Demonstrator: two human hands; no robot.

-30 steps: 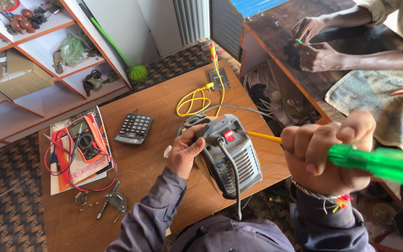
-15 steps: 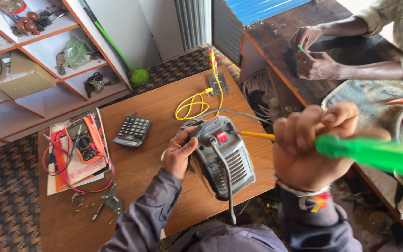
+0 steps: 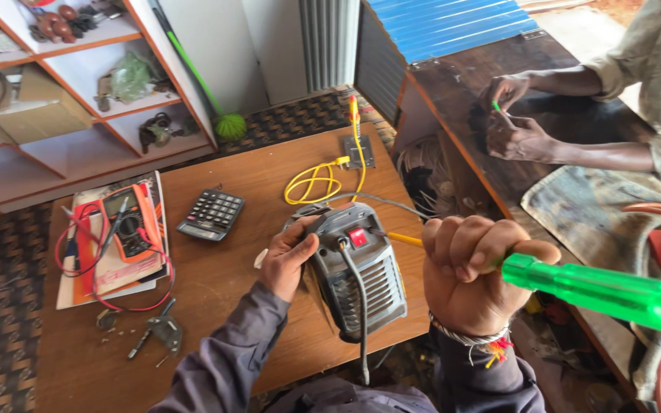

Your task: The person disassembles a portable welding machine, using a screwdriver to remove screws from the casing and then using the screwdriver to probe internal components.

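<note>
A grey boxy power unit (image 3: 361, 271) with a red switch and a grey cable stands on edge at the front of the wooden table (image 3: 269, 183). My left hand (image 3: 288, 256) grips its left side. My right hand (image 3: 472, 271) is closed around a screwdriver with a bright green handle (image 3: 606, 291); the yellow shaft (image 3: 405, 239) points left and meets the unit's right side near the switch. The tip is hidden behind the unit.
A black calculator (image 3: 210, 215), an orange multimeter (image 3: 128, 226) with red leads on papers, pliers (image 3: 154, 333) and a yellow cable (image 3: 317, 181) lie on the table. Shelves (image 3: 78, 92) stand at the back left. Another person's hands (image 3: 518, 122) work at the dark bench on the right.
The view has shifted slightly. My right hand with the screwdriver has moved a little left toward the unit. My left hand keeps its grip on the unit.
</note>
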